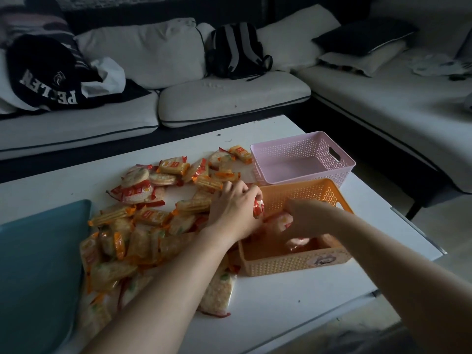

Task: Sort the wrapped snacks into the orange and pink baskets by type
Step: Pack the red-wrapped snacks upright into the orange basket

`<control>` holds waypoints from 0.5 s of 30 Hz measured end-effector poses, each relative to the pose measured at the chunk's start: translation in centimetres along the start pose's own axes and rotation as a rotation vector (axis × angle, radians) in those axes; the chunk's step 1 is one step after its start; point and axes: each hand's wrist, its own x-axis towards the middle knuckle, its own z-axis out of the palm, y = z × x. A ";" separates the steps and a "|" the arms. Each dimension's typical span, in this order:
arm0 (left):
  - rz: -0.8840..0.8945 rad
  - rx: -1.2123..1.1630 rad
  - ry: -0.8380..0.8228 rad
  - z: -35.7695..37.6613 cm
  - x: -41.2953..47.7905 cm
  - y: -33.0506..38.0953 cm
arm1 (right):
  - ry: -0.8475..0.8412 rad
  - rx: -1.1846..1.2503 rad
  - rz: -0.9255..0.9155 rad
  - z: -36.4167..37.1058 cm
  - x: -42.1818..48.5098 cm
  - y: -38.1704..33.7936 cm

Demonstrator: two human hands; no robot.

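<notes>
A pile of wrapped snacks in red and orange wrappers covers the white table's left half. The orange basket stands to the right of the pile and holds a few red-wrapped round snacks. Behind it sits the pink basket, with nothing inside. My left hand is at the orange basket's left rim, closed on a red-wrapped snack. My right hand reaches down inside the orange basket over a wrapped snack; its fingers are hidden, so its grip is unclear.
A teal tray lies at the table's left edge. A white sofa with cushions, dark clothing and a backpack runs behind and to the right of the table.
</notes>
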 end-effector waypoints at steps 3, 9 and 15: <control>0.014 0.058 -0.032 0.4 0.0 0.0 | 0.154 0.300 -0.021 -0.3 0.9 1.8; 0.019 -0.038 -0.034 0.1 -0.3 0.1 | 0.338 0.530 -0.117 2.4 2.3 -0.3; 0.097 0.065 -0.038 0.8 -0.5 -0.1 | 0.255 0.610 -0.072 1.4 2.5 1.3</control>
